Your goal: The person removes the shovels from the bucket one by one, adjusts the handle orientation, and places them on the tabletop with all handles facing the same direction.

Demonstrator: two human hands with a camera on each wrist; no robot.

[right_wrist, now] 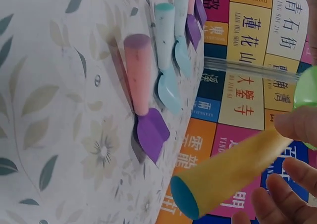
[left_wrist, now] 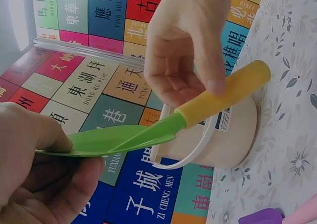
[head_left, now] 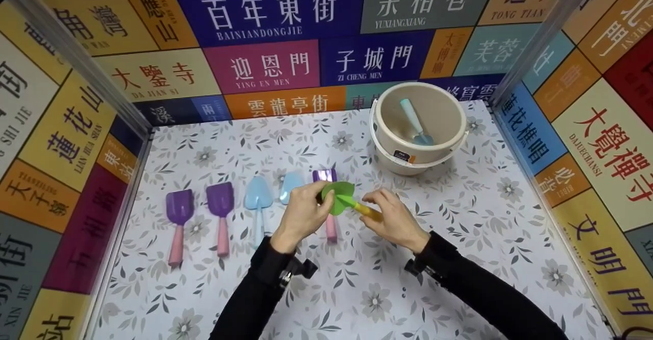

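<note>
A toy shovel with a green blade (head_left: 338, 197) and a yellow handle (left_wrist: 224, 98) hangs above the floral table between both hands. My left hand (head_left: 302, 212) pinches the green blade (left_wrist: 114, 140) between thumb and fingers. My right hand (head_left: 393, 218) holds the yellow handle (right_wrist: 233, 167) with thumb and fingertips. Several other toy shovels lie in a row on the table: two purple ones with pink handles (head_left: 178, 223) (head_left: 221, 215), two light blue ones (head_left: 258, 201), and another purple one (head_left: 326, 176) partly hidden under the green blade.
A beige bucket (head_left: 419, 125) with a white handle stands at the back right, and a light blue shovel (head_left: 416, 122) leans inside it. Colourful sign-patterned walls (head_left: 66, 141) enclose the floral table (head_left: 357, 289) on three sides.
</note>
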